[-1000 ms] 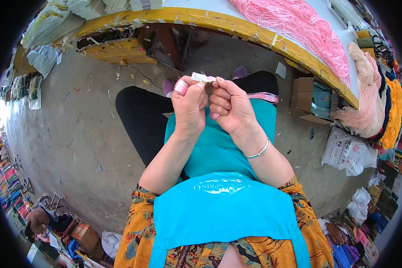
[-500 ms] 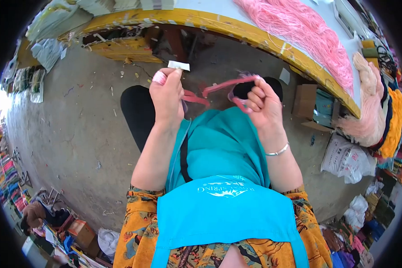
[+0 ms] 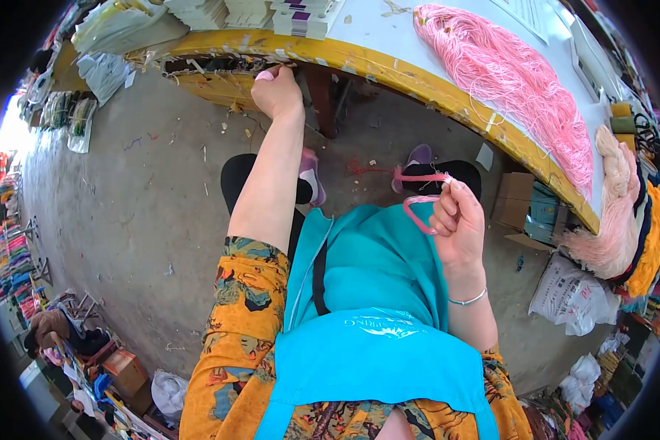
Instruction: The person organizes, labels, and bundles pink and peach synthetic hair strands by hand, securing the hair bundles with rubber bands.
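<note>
My left hand (image 3: pixel 277 92) reaches forward to the rim of an open wooden drawer (image 3: pixel 224 86) under the table. Its fingers are curled, and whatever they hold, if anything, is hidden behind the hand. Something pink is wrapped round one digit. Over my right knee, my right hand (image 3: pixel 458 220) pinches a bundle of pink yarn (image 3: pixel 422 178) between thumb and fingers. One end stretches left from the fingertips, while another part loops down beside the hand.
A yellow-edged table (image 3: pixel 389 70) curves across the front. On it lie a large hank of pink yarn (image 3: pixel 510 88) and stacked cards (image 3: pixel 308 18). An open cardboard box (image 3: pixel 517 198) and a white sack (image 3: pixel 572 293) stand on the floor at the right.
My left hand has left the pink yarn and moved forward to the drawer; the white tag it held no longer shows. My right hand has shifted slightly right and back, still gripping the yarn.
</note>
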Demonstrator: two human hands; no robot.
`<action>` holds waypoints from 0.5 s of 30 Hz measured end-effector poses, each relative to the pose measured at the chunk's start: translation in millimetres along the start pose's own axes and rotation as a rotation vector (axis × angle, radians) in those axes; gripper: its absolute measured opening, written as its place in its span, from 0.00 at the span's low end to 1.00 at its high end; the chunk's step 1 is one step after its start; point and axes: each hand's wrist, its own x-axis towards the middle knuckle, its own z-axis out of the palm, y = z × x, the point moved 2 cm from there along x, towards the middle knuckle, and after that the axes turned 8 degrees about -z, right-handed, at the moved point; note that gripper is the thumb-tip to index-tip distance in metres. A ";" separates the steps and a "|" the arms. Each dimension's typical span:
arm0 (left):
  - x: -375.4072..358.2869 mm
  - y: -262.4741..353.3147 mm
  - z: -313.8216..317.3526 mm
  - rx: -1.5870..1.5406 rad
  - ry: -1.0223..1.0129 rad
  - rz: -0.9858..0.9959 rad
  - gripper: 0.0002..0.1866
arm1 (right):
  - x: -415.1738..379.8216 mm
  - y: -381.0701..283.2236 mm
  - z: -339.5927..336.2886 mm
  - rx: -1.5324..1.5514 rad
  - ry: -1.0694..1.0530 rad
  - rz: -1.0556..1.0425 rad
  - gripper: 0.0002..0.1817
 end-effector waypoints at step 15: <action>-62.8 117.7 -121.4 -0.499 -1.212 -0.432 0.18 | 15.2 -153.8 124.3 -1.190 -0.665 -0.709 0.09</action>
